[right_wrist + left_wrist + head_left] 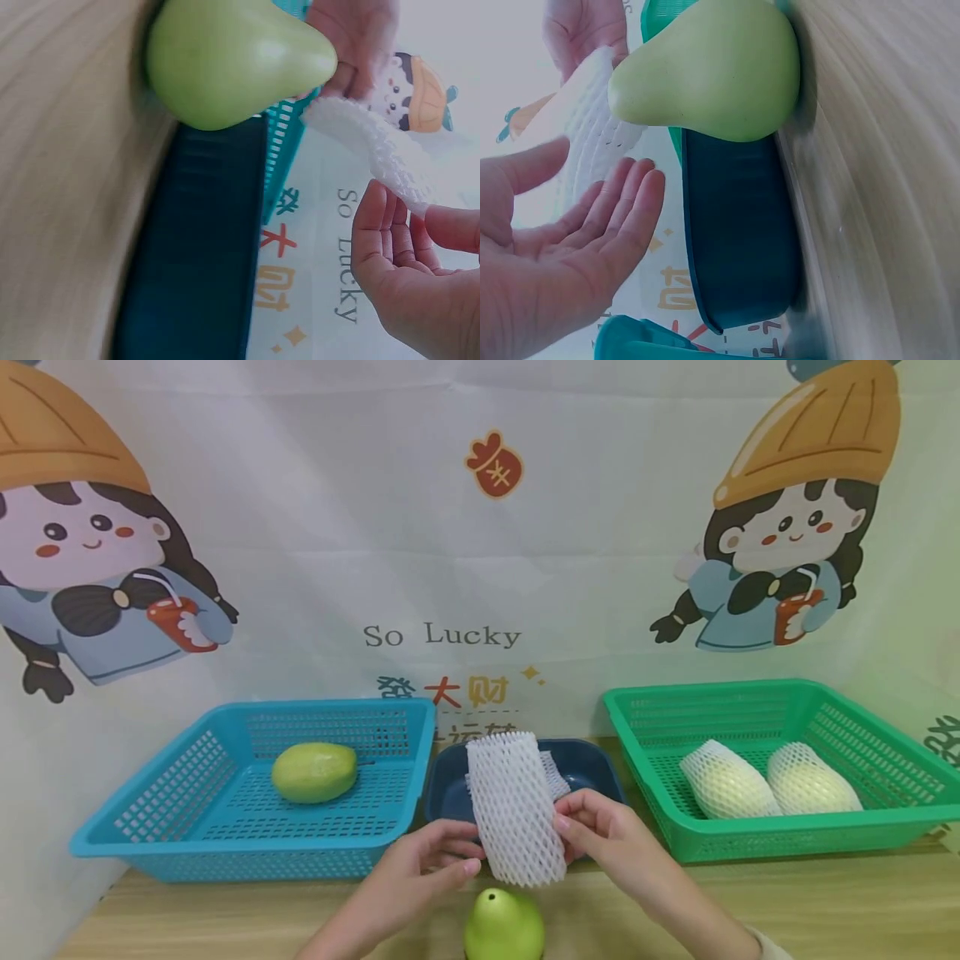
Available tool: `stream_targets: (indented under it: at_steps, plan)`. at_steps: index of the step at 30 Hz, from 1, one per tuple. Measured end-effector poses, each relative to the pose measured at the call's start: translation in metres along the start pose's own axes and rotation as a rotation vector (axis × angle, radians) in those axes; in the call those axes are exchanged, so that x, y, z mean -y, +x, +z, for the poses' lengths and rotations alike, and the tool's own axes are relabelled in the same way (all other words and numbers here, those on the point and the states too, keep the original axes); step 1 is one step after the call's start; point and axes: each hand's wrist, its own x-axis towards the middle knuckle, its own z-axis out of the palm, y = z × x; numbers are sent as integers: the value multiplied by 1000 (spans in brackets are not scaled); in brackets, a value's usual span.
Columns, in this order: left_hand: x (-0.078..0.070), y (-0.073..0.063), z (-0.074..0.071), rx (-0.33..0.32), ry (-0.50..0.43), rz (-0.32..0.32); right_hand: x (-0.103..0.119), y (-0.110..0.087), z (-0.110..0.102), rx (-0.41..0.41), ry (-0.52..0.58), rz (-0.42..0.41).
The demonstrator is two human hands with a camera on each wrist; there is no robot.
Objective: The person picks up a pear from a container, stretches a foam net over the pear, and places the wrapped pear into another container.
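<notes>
The right hand [611, 835] pinches a white foam net [517, 814] at its right edge, thumb and fingers close together. The left hand [412, 872] holds nothing; its fingers are loose and wide, just beside the net's left edge, and I cannot tell if they touch it. Below the fingers, on the near side, a green pear [504, 931] stands on the tabletop [225, 914], thin end up. The net looks very light, soft and bendy, and a hard tug might rip it, so the end rim seems best to hold, one side for each hand. The pear looks smooth and heavier, so it may slip; its fat bottom seems the best grip. Past the fingers is a dark blue tray [600, 768]. Left of the left fingers, a blue basket [255, 849] holds a green fruit [315, 772]; right of the right fingers, a green basket [787, 828] holds two net-covered fruits [731, 783].
</notes>
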Motion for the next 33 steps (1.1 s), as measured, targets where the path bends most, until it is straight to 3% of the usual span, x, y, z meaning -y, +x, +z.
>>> stream_targets:
  at_steps: [5, 12, 16, 24, 33]
  plan:
    - [-3, 0, 3, -80, 9, 3, -4, -3, 2, 22, 26, -38]
    - [-10, -3, 1, -132, -13, 3, -5, -5, 11, 8, -4, -87]
    - [-17, -7, -4, -147, 48, 15, -4, -7, 16, -20, -39, -123]
    - [-25, -15, -16, -116, 259, 38, -4, -10, 23, 10, -73, -188]
    - [-26, -18, -19, -67, 355, 88, -3, -11, 27, 46, -73, -205]
